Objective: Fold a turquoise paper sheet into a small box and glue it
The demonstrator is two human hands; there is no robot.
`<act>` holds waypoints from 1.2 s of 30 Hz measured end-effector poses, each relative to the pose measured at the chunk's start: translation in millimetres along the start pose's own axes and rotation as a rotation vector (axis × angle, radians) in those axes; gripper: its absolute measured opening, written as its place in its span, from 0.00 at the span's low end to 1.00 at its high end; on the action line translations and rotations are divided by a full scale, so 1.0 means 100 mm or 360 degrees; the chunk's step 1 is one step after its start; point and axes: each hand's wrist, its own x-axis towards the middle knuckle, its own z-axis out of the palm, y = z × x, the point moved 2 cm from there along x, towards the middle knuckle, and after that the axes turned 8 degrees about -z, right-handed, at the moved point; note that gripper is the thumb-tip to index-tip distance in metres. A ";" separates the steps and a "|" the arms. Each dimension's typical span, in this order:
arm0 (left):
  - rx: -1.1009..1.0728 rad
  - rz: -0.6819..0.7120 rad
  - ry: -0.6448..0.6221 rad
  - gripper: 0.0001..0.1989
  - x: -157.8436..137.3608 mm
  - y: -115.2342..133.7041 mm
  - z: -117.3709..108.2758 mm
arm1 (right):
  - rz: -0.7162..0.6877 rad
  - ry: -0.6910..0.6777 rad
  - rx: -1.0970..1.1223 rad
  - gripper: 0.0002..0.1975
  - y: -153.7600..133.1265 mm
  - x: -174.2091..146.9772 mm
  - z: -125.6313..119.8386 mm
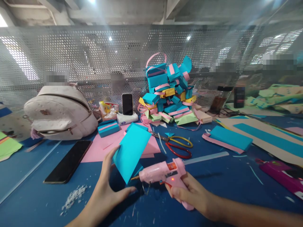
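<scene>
My left hand (111,179) holds a folded blue paper box (132,148) up at a tilt, fingers behind its left side and thumb stretched out below. In my right hand (187,192) is a pink hot glue gun (163,173) with a lit orange light and a clear glue stick (208,157) sticking out of its back. The gun's metal nozzle is at the lower corner of the blue box; whether it touches cannot be told. Pink paper sheets (94,151) lie behind the box. Scissors (180,146) with yellow and red handles rest just beyond the gun.
A heap of blue, pink and yellow paper boxes (158,80) stands at the back. A black phone (68,162) and a white backpack (61,110) are on the left. To the right lie a blue paper piece (232,138), paper sheets (255,126) and a magenta object (281,175).
</scene>
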 end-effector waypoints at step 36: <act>-0.0039 -0.0035 0.0120 0.50 -0.02 -0.02 -0.04 | -0.0188 0.0136 -0.0012 0.27 0.08 -0.01 -0.10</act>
